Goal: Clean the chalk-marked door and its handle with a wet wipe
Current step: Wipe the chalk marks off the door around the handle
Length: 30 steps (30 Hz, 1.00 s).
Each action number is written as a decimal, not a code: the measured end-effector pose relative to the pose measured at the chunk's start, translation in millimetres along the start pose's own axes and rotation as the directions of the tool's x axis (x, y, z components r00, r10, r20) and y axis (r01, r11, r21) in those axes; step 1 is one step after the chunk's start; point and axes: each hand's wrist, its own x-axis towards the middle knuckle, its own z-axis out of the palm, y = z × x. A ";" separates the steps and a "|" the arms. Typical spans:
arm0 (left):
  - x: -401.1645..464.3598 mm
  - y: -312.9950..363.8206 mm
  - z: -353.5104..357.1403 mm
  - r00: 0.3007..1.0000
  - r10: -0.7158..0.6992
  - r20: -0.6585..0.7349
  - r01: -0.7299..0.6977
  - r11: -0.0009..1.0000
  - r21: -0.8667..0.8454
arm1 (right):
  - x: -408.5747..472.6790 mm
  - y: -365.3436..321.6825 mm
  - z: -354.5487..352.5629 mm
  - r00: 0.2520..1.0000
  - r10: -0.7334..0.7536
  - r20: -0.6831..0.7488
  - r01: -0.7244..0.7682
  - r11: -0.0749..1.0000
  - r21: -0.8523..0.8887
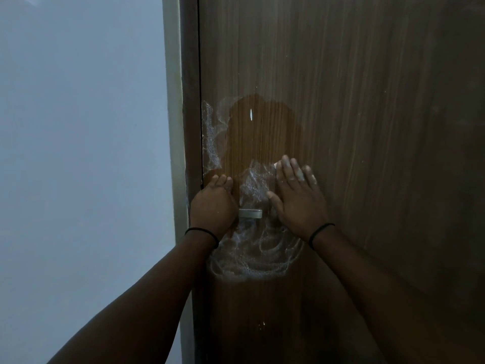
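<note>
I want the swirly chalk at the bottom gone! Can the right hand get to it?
Probably yes. The right hand lies flat on the door just above the chalk swirls, and nothing sits between them.

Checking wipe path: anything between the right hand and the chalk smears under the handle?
Nothing visible. The right hand lies flat on the door beside the handle; the chalk swirls sit bare just below it. The left hand is off to the side.

The brown wooden door [354, 127] carries white chalk smears [252, 258] along its left edge and in swirls below the metal handle [250, 213], a darker wet patch [262, 132] above, and two hands flat on it.
</note>
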 end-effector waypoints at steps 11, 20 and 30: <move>-0.1 -1.6 2.2 1.000 0.010 -0.004 -0.010 1.000 -0.008 | 10.7 -18.0 -1.1 0.998 -0.064 -0.023 0.064 0.998 -0.003; 0.0 -0.7 2.7 1.000 -0.001 0.010 0.001 1.000 -0.025 | 4.6 3.5 -1.0 0.999 0.022 -0.036 -0.022 1.000 -0.010; -0.7 0.6 0.9 0.999 -0.004 0.032 0.005 1.000 -0.029 | -10.7 28.2 -3.4 0.995 0.097 -0.037 -0.096 0.995 0.014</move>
